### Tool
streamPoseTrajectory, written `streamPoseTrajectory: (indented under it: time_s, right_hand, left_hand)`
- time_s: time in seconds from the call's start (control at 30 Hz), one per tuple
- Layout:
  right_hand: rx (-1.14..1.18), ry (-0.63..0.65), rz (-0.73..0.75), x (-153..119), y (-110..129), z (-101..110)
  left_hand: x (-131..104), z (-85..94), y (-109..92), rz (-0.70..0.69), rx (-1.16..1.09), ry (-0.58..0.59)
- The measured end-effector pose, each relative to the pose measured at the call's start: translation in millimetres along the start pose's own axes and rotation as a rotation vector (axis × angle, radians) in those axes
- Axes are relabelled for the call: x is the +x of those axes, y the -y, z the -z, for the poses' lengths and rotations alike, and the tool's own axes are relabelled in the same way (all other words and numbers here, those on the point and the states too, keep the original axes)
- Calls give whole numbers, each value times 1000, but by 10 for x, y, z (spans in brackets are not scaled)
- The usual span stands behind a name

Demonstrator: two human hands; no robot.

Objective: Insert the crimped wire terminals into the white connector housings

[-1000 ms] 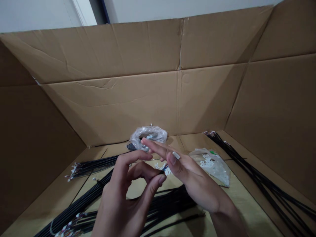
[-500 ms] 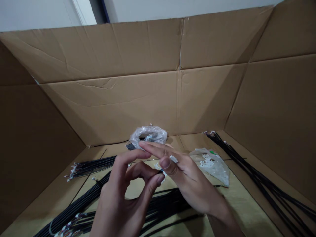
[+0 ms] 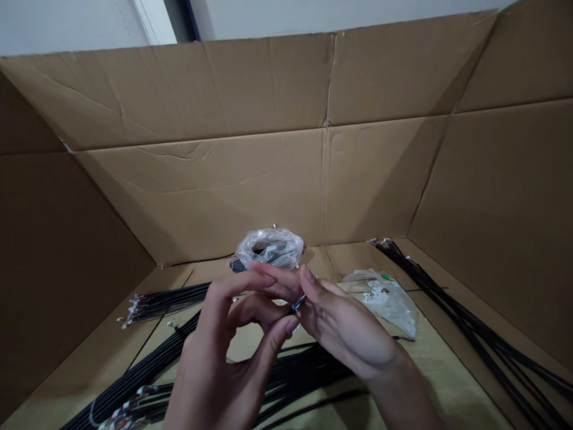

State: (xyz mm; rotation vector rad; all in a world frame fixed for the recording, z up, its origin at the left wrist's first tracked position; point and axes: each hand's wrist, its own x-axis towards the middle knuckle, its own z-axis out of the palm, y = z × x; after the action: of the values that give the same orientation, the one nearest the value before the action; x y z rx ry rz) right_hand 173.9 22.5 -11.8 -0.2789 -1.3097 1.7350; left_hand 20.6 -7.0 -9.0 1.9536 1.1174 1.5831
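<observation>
Thumb and index finger of my left hand [image 3: 237, 334] pinch the end of a black cable, mostly hidden by the fingers. From that pinch thin coloured wires [image 3: 299, 302], blue and orange among them, stick out towards the right. My right hand [image 3: 340, 316] is closed around the far side of these wires, its thumb pointing up and its fingers touching my left fingertips. What lies inside the right palm is hidden. Below both hands spreads a bundle of black cables [image 3: 308, 373].
A clear plastic bag of white connectors [image 3: 391, 307] lies at the right. Behind the hands sits a coiled plastic-wrapped bundle [image 3: 286, 245]. More black cables lie at the left [image 3: 179, 297] and along the right side [image 3: 447, 310]. Cardboard walls [image 3: 224, 161] enclose the surface.
My right hand has turned, thumb now upward, and closed over the wires. The white connector seen by its thumb is out of sight. My left hand has kept its place.
</observation>
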Motion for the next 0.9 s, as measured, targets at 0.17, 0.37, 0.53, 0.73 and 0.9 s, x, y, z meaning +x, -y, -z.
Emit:
streamPoseTrajectory:
  time_s: [0.17, 0.37, 0.53, 0.73, 0.9]
  right_hand:
    - [-412, -175, 121, -47, 39, -65]
    - [-451, -172, 165, -21, 33, -72]
    - [-208, -101, 62, 8, 38, -34]
    - [-201, -48, 26, -39, 58, 23]
    - [-238, -53, 34, -90, 125, 78]
  left_hand:
    - [-6, 42, 38, -52, 46, -14]
    - [-4, 18, 40, -52, 42, -15]
    - [6, 7, 63, -61, 51, -12]
    - [17, 30, 32, -48, 53, -21]
    - [30, 2, 18, -52, 36, -55]
